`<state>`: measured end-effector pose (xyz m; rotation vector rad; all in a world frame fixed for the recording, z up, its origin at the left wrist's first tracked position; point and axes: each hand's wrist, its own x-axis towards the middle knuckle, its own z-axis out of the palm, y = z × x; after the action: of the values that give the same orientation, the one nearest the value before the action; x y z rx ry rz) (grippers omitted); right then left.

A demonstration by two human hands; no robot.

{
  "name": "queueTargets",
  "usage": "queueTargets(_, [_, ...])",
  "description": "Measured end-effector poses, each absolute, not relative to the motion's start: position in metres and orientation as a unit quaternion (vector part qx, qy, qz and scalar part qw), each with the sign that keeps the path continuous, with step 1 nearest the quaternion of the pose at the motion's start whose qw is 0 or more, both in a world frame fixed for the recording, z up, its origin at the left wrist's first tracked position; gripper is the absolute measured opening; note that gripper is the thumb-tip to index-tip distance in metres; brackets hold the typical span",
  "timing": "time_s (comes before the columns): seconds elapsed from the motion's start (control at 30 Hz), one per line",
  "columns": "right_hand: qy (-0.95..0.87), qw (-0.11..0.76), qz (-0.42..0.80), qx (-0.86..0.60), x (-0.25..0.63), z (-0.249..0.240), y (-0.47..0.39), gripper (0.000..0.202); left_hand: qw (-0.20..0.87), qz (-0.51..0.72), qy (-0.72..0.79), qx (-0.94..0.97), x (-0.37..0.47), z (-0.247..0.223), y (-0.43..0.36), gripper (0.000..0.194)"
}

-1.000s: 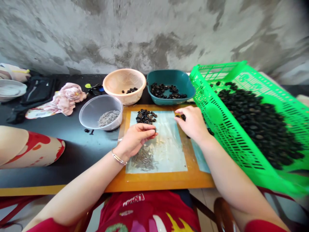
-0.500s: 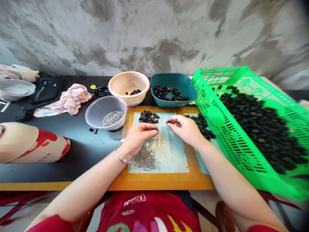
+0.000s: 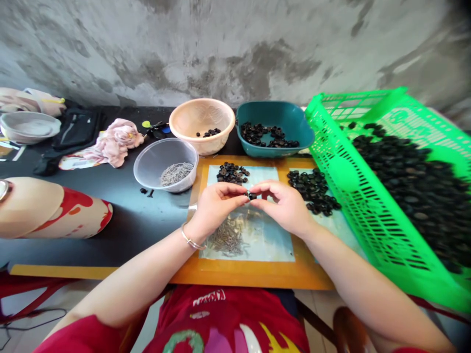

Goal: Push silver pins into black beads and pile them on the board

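My left hand (image 3: 222,202) and my right hand (image 3: 281,202) meet fingertip to fingertip above the pale sheet (image 3: 265,240). Pinched between them is a small black round piece (image 3: 252,195); the left fingertips also close on a small dark part, mostly hidden. Just behind the hands sits a pile of black disc-like pieces with holes (image 3: 232,172). Below my left hand lies a heap of thin metal screws (image 3: 227,238). To the right of my right hand, a pile of black round pieces (image 3: 312,189) rests on a second pale sheet.
A clear bowl (image 3: 145,169) with metal screws, a peach bowl (image 3: 184,125) and a teal basin (image 3: 274,152) with black pieces stand behind. A green basket (image 3: 353,215) full of black pieces fills the right. At left lie a cylindrical container (image 3: 55,208) and a pink cloth (image 3: 117,139).
My hands, apart before, have come together, and the black piece in my right fingers now meets the part in my left. The camera view has shifted slightly.
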<state>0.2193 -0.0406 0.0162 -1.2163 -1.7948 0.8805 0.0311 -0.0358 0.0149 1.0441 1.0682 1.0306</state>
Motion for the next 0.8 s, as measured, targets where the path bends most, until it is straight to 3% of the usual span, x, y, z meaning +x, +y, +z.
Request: queueTargets(0.8, [-0.720,0.398,0.293,-0.488,0.2174,0.0232,-0.0450,0.015,0.632,0.446,0.438,0.457,0.0298,0.0149,-0.0364,0.023])
